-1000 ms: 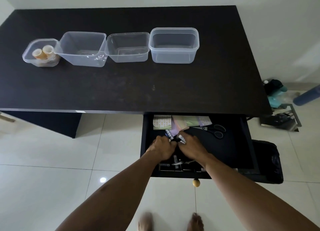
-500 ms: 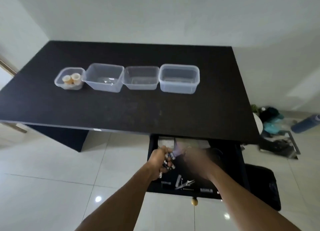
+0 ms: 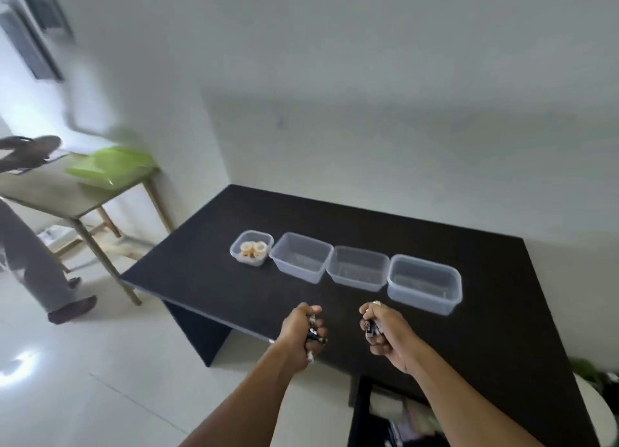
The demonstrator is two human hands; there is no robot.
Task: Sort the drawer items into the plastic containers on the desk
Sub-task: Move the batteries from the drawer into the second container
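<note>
The light is soft and even, brightest at the far left; a white glare patch sits on the floor tiles (image 3: pixel 20 363); a broad, faint shadow lies across the wall (image 3: pixel 368 78) above the black desk (image 3: pixel 234 289); the left side smears with motion blur, the green object (image 3: pixel 110 168) streaked; straight lines bow towards the edges; my left hand (image 3: pixel 301 329) and right hand (image 3: pixel 385 332) look fairly sharp, yet the small dark items (image 3: pixel 315 336) they grip blur beyond naming; the drawer (image 3: pixel 360 413) is dim and soft.

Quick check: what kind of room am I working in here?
Likely a home or small office room: black desk with an open drawer, pale tiled floor, wooden-legged side table.
</note>
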